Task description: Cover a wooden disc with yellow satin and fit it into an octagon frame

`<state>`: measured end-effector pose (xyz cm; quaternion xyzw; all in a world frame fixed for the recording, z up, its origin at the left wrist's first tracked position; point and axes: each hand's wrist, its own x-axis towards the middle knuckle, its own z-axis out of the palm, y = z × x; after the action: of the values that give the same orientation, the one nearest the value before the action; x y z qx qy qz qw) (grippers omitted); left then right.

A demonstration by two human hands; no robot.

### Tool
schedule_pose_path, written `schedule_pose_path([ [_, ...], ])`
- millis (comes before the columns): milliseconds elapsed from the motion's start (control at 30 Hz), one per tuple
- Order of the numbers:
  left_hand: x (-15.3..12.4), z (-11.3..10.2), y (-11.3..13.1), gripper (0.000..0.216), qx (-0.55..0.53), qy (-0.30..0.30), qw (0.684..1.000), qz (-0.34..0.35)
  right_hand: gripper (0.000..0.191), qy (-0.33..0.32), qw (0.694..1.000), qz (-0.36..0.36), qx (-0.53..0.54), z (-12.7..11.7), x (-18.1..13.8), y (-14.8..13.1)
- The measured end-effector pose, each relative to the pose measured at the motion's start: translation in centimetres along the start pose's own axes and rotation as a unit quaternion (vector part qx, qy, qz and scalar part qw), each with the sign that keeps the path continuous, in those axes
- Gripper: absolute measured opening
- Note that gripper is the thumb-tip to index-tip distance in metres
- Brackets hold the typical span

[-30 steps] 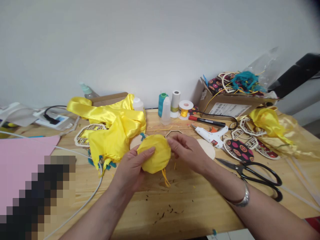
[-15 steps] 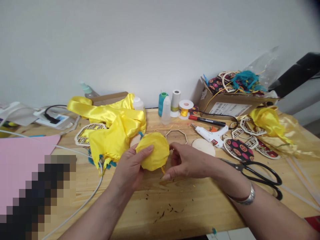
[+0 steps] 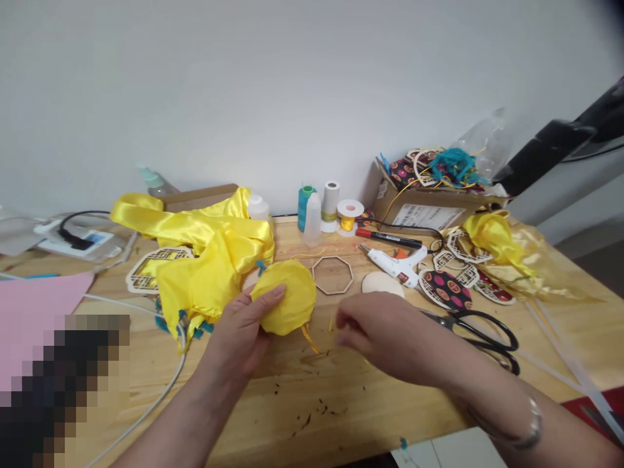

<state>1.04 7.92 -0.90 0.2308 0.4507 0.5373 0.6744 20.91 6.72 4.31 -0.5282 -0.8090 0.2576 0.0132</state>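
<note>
My left hand [image 3: 246, 325] grips a round disc covered in yellow satin [image 3: 287, 299], thumb on its front face and fingers behind. A short yellow cord [image 3: 309, 339] hangs from the disc's lower edge. My right hand [image 3: 375, 335] is apart from the disc, to its right. Its fingers are loosely curled, with a gap between thumb and forefinger and nothing visible in them. Beside these fingertips shows a small yellow thread scrap [image 3: 331, 323]. Draped yellow satin [image 3: 209, 260] lies left of the disc, and a wooden octagon frame [image 3: 333, 275] lies behind it.
Behind my right hand are a glue gun [image 3: 394, 265], a wooden disc [image 3: 383, 284] and a red-capped marker [image 3: 387, 238]. Black-handled scissors [image 3: 487, 331] lie near my right forearm. Spools [image 3: 330, 205], a squeeze bottle [image 3: 312, 221] and a filled cardboard box [image 3: 429, 211] stand by the wall.
My right hand has drawn away from the disc's cord to the right, its fingers uncovering the cord. My left hand still holds the disc. The camera view has shifted slightly.
</note>
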Motion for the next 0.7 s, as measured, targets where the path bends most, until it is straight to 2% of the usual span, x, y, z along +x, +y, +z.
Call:
schedule_pose_path([
  [67,0.0,0.0,0.2,0.025,-0.013,0.001,1.0,-0.002,0.023,0.032,0.994,0.049,-0.088,-0.5,-2.0,1.0],
  [100,0.0,0.0,0.2,0.025,-0.02,0.001,1.0,-0.005,0.027,0.055,0.986,0.095,-0.123,-0.6,-3.1,1.9],
  [167,-0.1,0.0,0.3,0.024,-0.031,-0.006,0.999,-0.014,0.042,0.089,0.958,0.211,-0.174,-0.2,-5.3,4.5],
  [233,-0.1,0.0,0.3,0.024,-0.039,-0.012,0.999,-0.022,0.043,0.129,0.932,0.263,-0.216,0.9,-7.2,7.6],
  [267,-0.1,0.0,0.3,0.023,-0.041,-0.014,0.999,-0.025,0.04,0.15,0.925,0.264,-0.228,1.6,-8.1,9.0],
  [333,-0.2,0.0,0.2,0.023,-0.041,-0.015,0.999,-0.025,0.033,0.188,0.931,0.21,-0.234,3.2,-9.3,11.4],
  [433,-0.2,0.0,0.2,0.022,-0.039,-0.016,0.999,-0.028,0.038,0.237,0.921,0.132,-0.279,5.3,-10.1,13.4],
  [533,-0.2,0.0,0.1,0.025,-0.044,-0.015,0.998,-0.029,0.041,0.245,0.914,0.12,-0.3,5.9,-10.1,13.8],
  [700,-0.1,0.1,0.1,0.023,-0.06,0.017,0.997,-0.039,0.029,0.243,0.918,0.161,-0.27,4.8,-9.9,12.4],
])
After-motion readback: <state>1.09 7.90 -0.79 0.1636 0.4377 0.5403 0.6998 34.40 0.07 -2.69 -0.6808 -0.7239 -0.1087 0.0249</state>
